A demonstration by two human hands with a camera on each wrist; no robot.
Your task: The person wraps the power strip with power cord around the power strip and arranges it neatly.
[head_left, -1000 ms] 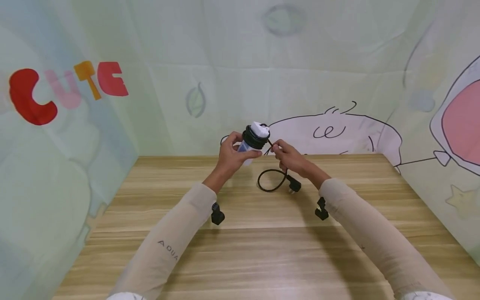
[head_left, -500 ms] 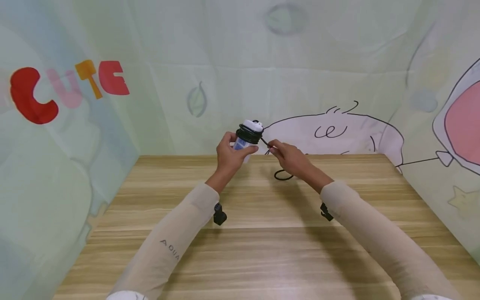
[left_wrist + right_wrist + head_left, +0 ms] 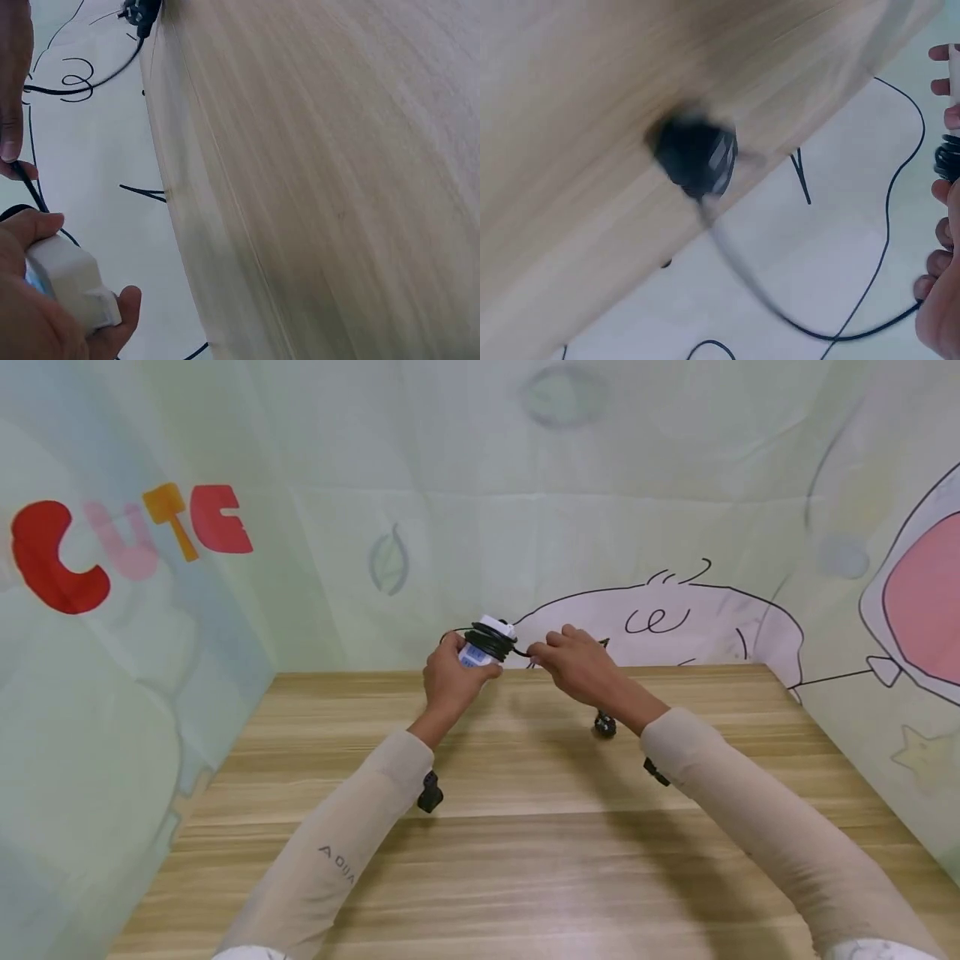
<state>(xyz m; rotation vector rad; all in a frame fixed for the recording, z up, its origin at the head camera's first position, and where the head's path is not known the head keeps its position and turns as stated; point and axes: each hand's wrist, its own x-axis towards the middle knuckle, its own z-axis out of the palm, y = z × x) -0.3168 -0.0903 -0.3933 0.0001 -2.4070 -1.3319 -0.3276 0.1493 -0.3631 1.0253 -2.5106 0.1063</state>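
My left hand (image 3: 452, 678) grips a white block-shaped device with a blue label (image 3: 474, 655), holding it up over the table's far edge. Several turns of black power cord (image 3: 491, 642) are wound around its upper part. To the right, my right hand (image 3: 579, 667) pinches the cord, which runs taut from the coil. From that hand the free end hangs down to a black plug (image 3: 604, 725), blurred in the right wrist view. The device's white end (image 3: 73, 281) sticks out past my left fingers in the left wrist view.
A wood-grain table (image 3: 480, 877) spreads below both arms. Behind it stands a printed cloth backdrop (image 3: 465, 527) with cartoon drawings. Black wrist-camera mounts (image 3: 430, 793) hang under both sleeves.
The right hand has turned over and drawn the cord right, its plug now swinging below the wrist. The left hand has shifted slightly left and tilted the device.
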